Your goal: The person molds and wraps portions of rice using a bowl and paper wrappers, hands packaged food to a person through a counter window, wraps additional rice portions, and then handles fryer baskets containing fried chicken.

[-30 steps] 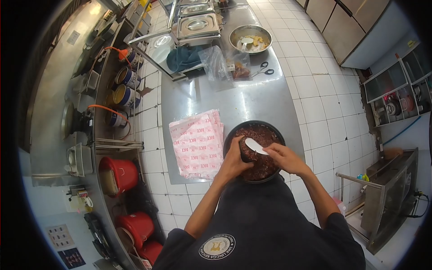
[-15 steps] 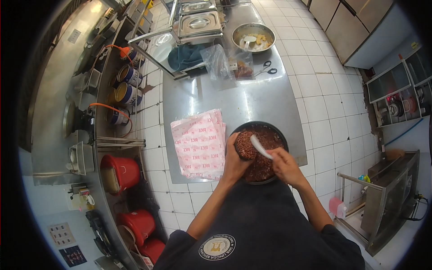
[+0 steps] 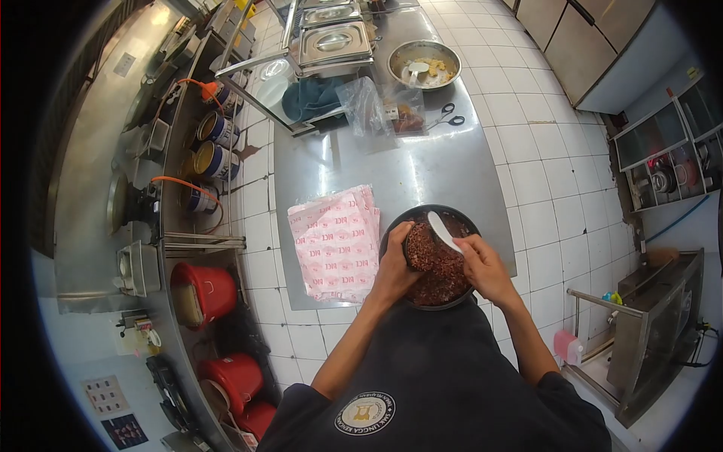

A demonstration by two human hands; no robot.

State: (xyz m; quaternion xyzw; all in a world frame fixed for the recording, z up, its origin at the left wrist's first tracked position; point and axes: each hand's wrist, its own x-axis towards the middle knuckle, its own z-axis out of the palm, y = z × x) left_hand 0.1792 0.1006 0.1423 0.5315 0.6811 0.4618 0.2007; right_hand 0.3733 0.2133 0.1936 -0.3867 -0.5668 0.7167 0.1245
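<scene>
A white spoon (image 3: 444, 232) is lying over dark red rice (image 3: 444, 290), and the right hand (image 3: 486, 270) is pinching it by the handle end. The spoon is looking light, stiff and smooth, so the handle is seeming the best place to hold.

The left hand (image 3: 395, 267) is curving around a dark cup (image 3: 407, 255) that is holding a heap of rice. The hand is covering most of the cup, so its full shape is not showing. The grains are looking soft, loose and a bit sticky, and are likely spilling easily; the cup's side is seeming the good place to grip.

Both are staying over the dark pot (image 3: 474, 223), which is sitting at the near edge of the bench (image 3: 384, 166), close to the near right corner. Full of rice, it is probably weighing a lot, and its rim is offering a grip.

Pink and white paper (image 3: 335, 248) is lying flat by the near left corner, just beside the pot. Farther off, scissors (image 3: 454, 120) are resting near the right edge.
</scene>
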